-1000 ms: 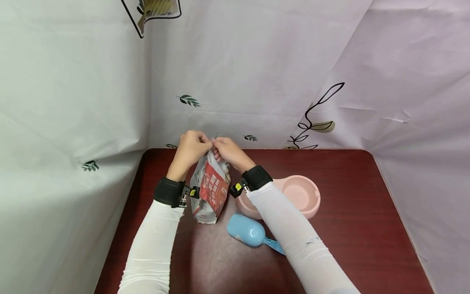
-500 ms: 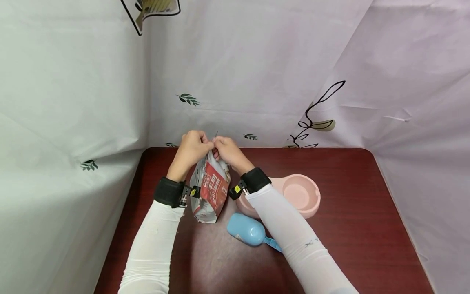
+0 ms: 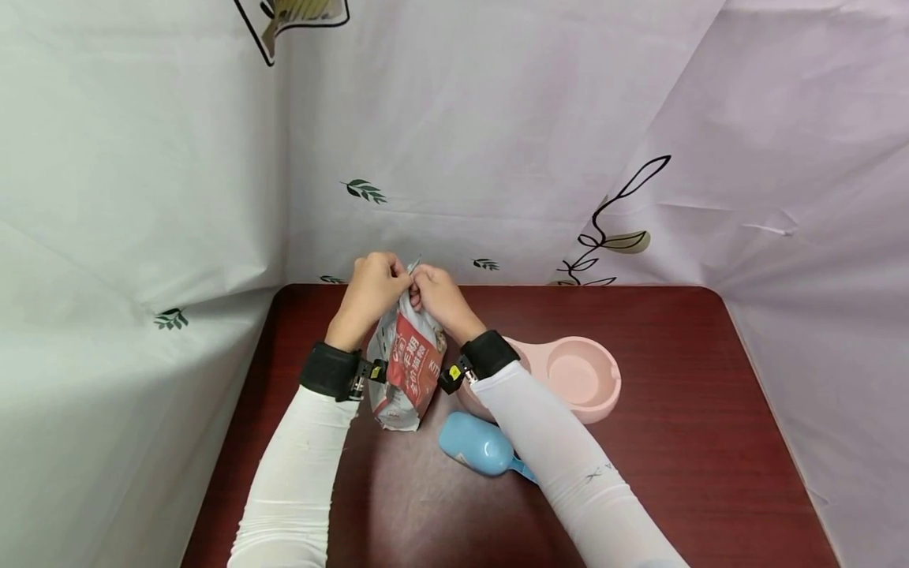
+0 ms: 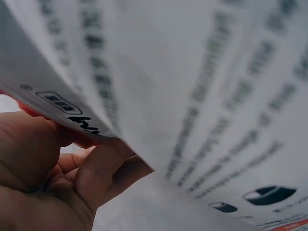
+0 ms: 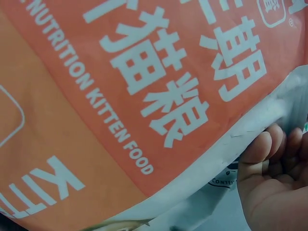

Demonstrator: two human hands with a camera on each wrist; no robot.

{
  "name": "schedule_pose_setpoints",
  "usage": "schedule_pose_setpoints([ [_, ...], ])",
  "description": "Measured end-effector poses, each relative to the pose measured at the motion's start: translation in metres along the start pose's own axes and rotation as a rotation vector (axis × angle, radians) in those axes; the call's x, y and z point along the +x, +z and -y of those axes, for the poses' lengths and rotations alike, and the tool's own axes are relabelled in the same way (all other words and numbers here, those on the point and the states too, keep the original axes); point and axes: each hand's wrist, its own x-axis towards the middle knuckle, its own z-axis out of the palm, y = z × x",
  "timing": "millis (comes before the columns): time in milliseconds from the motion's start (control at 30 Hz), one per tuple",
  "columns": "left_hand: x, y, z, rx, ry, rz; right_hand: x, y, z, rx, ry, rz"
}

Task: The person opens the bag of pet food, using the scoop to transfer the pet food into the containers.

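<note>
A grey and red bag of kitten food stands upright on the table, left of the middle. At its top edge my left hand pinches the left part, and its fingers are curled against the bag's printed side in the left wrist view. Close beside it, my right hand grips the same edge with curled fingers, the thumb over the bag's pale rim in the right wrist view. A short piece of the edge sticks up between the hands. The bag's mouth and inside are hidden.
Right of the bag, a pink double bowl lies partly under my right forearm. A light blue scoop lies in front of it, its handle end hidden by the sleeve. Pale patterned cloth hangs behind the dark red table.
My right wrist and forearm have shifted slightly left, covering more of the scoop's handle. More of the bag's top edge shows between my hands. The left hand has barely moved.
</note>
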Motion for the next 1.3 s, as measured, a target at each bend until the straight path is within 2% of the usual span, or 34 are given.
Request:
schedule_pose_setpoints([
  [333, -0.001, 0.0, 0.001, -0.001, 0.008, -0.003, -0.001, -0.002, -0.002, 0.066, 0.006, 0.015],
  [767, -0.002, 0.002, 0.01, -0.029, 0.003, -0.023, -0.001, -0.001, -0.009, 0.226, 0.006, 0.008],
  [967, -0.003, 0.002, 0.01, -0.037, 0.001, -0.029, -0.003, -0.001, -0.008, 0.207, 0.0, -0.02],
  [1300, -0.005, 0.002, 0.006, -0.057, -0.022, -0.027, -0.006, -0.002, -0.004, 0.094, -0.004, -0.033],
])
